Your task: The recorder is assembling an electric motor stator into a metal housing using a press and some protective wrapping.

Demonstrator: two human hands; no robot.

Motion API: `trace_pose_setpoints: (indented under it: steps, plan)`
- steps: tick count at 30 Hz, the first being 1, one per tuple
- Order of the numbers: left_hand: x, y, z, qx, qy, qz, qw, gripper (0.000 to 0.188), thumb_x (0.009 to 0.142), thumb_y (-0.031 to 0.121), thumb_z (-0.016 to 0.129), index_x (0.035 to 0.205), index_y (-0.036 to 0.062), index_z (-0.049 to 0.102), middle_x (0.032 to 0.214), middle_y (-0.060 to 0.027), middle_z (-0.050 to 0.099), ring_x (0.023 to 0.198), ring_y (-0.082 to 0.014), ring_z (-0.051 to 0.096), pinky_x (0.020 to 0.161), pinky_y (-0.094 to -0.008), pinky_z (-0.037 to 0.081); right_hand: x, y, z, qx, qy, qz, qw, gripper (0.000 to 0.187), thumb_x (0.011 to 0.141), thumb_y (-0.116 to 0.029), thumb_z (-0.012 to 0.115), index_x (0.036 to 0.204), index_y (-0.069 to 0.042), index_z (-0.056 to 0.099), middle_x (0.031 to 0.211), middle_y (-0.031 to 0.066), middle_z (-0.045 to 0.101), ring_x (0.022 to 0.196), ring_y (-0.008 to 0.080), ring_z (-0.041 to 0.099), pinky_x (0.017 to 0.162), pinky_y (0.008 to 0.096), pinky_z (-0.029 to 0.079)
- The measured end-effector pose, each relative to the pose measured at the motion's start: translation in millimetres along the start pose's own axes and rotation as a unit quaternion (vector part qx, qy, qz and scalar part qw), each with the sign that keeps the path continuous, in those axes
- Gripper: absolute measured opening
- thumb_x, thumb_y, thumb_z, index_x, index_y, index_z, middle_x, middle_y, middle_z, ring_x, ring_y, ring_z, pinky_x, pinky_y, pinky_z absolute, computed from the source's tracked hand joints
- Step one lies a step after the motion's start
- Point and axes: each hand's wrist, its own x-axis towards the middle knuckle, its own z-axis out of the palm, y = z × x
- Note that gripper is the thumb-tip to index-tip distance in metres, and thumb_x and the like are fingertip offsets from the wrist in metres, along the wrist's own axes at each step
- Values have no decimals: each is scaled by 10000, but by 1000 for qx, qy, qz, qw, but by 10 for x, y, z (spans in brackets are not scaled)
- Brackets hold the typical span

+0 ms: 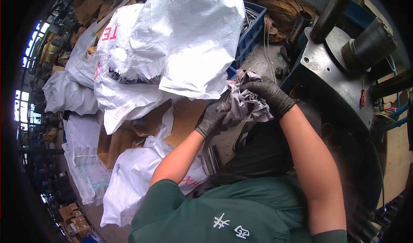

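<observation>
My left hand (211,119) and my right hand (270,96) both wear dark grey gloves. Between them is a crumpled grey sheet (243,103), creased like paper or thin cloth; I cannot tell which. The fingers of the right hand curl over its upper right side. At its left edge the left hand grips it, with some fingertips hidden behind the folds. Just beyond the left hand, a big white woven sack (193,32) hangs down over other sacks. A short metal piece (211,159) lies below my left wrist.
A blue crate (251,36) with thin metal parts stands behind the sack. To the right is a heavy machine with a steel plate (320,58), thick posts and an orange-handled screwdriver (363,97). More white sacks (142,174) and an open cardboard box (183,122) lie at the left.
</observation>
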Motion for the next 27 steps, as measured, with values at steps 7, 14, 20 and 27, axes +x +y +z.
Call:
trace_pose_setpoints:
  steps: [7, 14, 20, 27]
  plan:
    - [375, 831, 116, -569, -93, 217, 788, 461, 1068, 356, 588, 1371, 15, 519, 1333, -132, 624, 1216, -200, 623, 1069, -385, 512, 34, 57, -144, 179, -105, 48, 977, 450, 954, -248, 745, 1349, -74, 618, 1201, 142, 708, 1011, 236, 738, 864, 360, 634]
    - [109, 46, 264, -36, 23, 193, 980, 457, 1034, 203, 597, 1448, 36, 495, 1325, -202, 634, 1226, -280, 627, 1076, -397, 486, 52, 46, -294, -97, 49, -188, 976, 328, 914, -135, 760, 1224, -75, 671, 1023, 48, 707, 839, 146, 706, 690, 306, 593]
    - [-630, -1555, 219, 424, -175, -55, 887, 596, 840, 359, 715, 1355, 66, 654, 1305, -227, 690, 1218, -388, 656, 1039, -451, 514, 65, -126, -250, 53, 185, -237, 952, 363, 870, -66, 796, 1216, -78, 685, 1037, 25, 710, 837, 140, 696, 727, 290, 579]
    - [-763, -1177, 435, 456, -119, 37, 881, 498, 804, 233, 702, 1284, 102, 692, 1242, -199, 715, 1194, -375, 660, 1037, -480, 491, 17, -162, -281, 163, 246, -267, 918, 263, 879, -63, 791, 1129, -88, 711, 985, 46, 721, 804, 177, 715, 679, 336, 607]
